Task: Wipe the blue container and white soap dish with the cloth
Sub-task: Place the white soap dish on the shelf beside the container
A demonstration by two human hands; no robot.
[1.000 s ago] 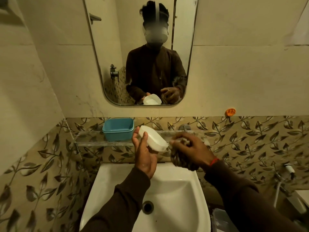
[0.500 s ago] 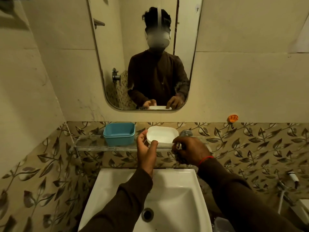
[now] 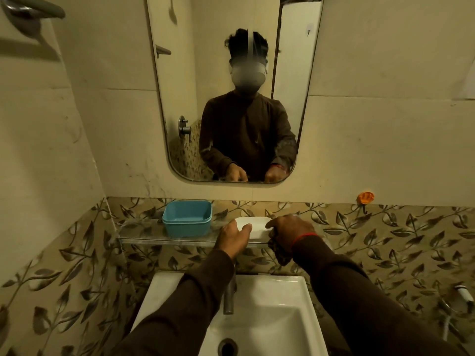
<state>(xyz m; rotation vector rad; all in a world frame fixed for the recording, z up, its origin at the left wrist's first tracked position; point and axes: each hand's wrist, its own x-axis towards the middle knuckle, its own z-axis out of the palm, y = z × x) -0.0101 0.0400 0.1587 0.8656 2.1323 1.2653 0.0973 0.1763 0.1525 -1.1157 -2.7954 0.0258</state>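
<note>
The white soap dish (image 3: pixel 257 225) rests upright on the glass shelf (image 3: pixel 144 236), between my two hands. My left hand (image 3: pixel 232 237) grips its left end, thumb over the rim. My right hand (image 3: pixel 288 231) touches its right end and holds a dark patterned cloth (image 3: pixel 280 250), which hangs bunched below the shelf edge. The blue container (image 3: pixel 187 218) stands on the same shelf, just left of the dish, open side up and touched by neither hand.
A white sink (image 3: pixel 277 312) with a metal tap (image 3: pixel 229 296) lies below the shelf. A mirror (image 3: pixel 205 73) hangs above. An orange hook (image 3: pixel 365 197) sticks to the wall at right, and a spray hose (image 3: pixel 462 294) hangs at far right.
The soap dish was held tilted in the air over the sink; both hands have carried it forward and down onto the glass shelf. The cloth stays in my right hand.
</note>
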